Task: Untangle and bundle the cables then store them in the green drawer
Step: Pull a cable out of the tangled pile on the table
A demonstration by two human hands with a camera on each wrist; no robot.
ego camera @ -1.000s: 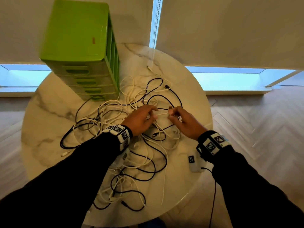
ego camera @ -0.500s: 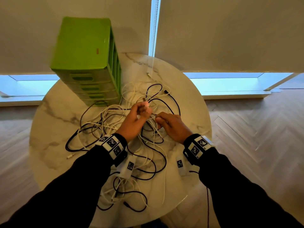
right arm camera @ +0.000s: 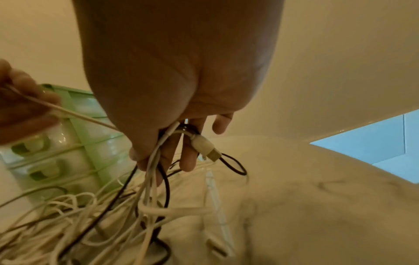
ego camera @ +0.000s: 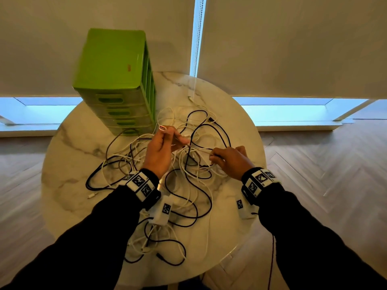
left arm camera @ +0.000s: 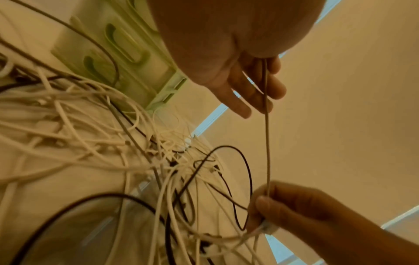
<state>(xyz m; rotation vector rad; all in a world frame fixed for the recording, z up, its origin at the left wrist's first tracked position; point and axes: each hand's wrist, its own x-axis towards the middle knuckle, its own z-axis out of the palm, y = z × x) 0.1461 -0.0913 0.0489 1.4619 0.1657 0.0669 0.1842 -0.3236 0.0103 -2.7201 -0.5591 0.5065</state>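
Note:
A tangle of white and black cables (ego camera: pixel 184 164) lies spread over the round marble table (ego camera: pixel 69 155). My left hand (ego camera: pixel 163 143) is raised over the pile and pinches a white cable (left arm camera: pixel 267 136), which runs taut to my right hand (ego camera: pixel 228 160). My right hand grips that cable together with a bunch of white strands and a white USB plug (right arm camera: pixel 205 146). The green drawer unit (ego camera: pixel 117 80) stands at the table's back left, its drawers closed, just beyond my left hand.
Two white tagged boxes lie on the table near my wrists, one (ego camera: pixel 162 212) under the left and one (ego camera: pixel 241 207) under the right. More cable loops (ego camera: pixel 159 245) reach the near table edge. Wooden floor (ego camera: pixel 326 185) surrounds the table; window blinds hang behind it.
My left hand has lifted up and away toward the drawer unit, drawing the white cable taut. My right hand has moved right, still gripping the strands. The view has shifted downward.

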